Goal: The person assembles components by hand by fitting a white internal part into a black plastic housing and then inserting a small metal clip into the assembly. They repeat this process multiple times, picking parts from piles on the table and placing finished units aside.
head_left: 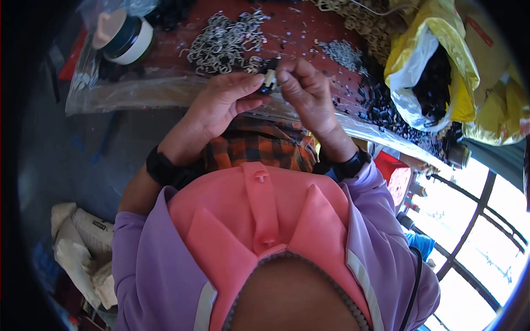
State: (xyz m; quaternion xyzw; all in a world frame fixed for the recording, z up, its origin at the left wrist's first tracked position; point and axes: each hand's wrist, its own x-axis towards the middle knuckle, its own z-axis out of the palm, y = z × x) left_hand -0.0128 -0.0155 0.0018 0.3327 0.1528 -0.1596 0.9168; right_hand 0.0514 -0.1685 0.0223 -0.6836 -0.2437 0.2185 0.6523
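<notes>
Above the table's near edge, both my hands meet around a small black and cream plastic part [269, 80]. My left hand [229, 98] pinches it from the left between thumb and fingers. On its other side my right hand [307, 91] is closed, thumb against the curled forefinger, at the part's right end; whether a smaller piece sits in that pinch is hidden. Just beyond my hands lies a heap of bent silver metal clips [226, 41]. Farther right is a smaller pile of little grey metal pieces [343, 55].
The red tabletop [298, 33] has a clear plastic sheet [138, 99] along its near edge. A round tub [124, 38] stands at the far left. Small black parts [386, 113] lie at right, beside a yellow bag [466, 60] holding more. Tan pieces [367, 27] are heaped at the back.
</notes>
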